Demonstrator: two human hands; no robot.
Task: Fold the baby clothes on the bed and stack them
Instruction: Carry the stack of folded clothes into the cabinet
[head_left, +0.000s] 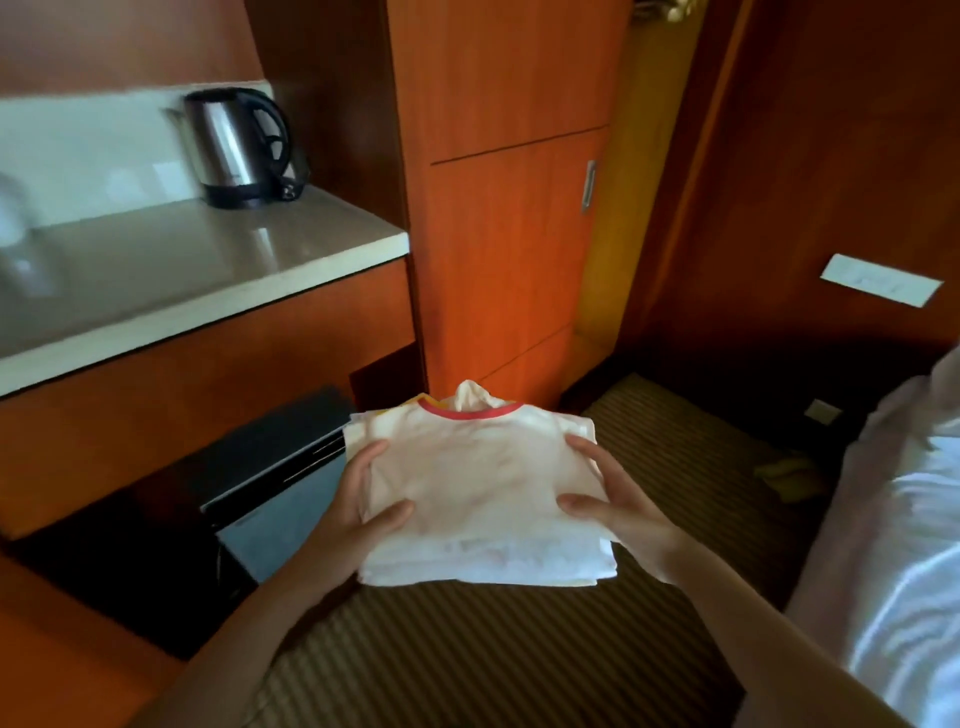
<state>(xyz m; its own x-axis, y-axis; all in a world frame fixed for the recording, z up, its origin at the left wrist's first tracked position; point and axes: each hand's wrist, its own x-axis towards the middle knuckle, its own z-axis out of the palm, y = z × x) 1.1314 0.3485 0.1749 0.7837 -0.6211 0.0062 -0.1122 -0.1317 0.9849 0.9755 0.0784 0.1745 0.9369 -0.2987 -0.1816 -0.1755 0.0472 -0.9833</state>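
A stack of folded baby clothes (480, 488), white and pale pink, is held in the air over the striped carpet. The top piece has a red neckline trim at its far edge. My left hand (358, 512) grips the stack's left side, thumb on top. My right hand (615, 506) grips its right side, thumb on top, fingers underneath. The bed (898, 545) with white sheets lies at the right edge of the view, apart from the stack.
A beige counter (208, 270) with a steel kettle (236, 148) stands at the left, a dark minibar (270, 478) below it. A wooden cabinet (509, 208) rises straight ahead. Striped carpet (493, 649) covers the floor; a small yellowish item (784, 470) lies near the bed.
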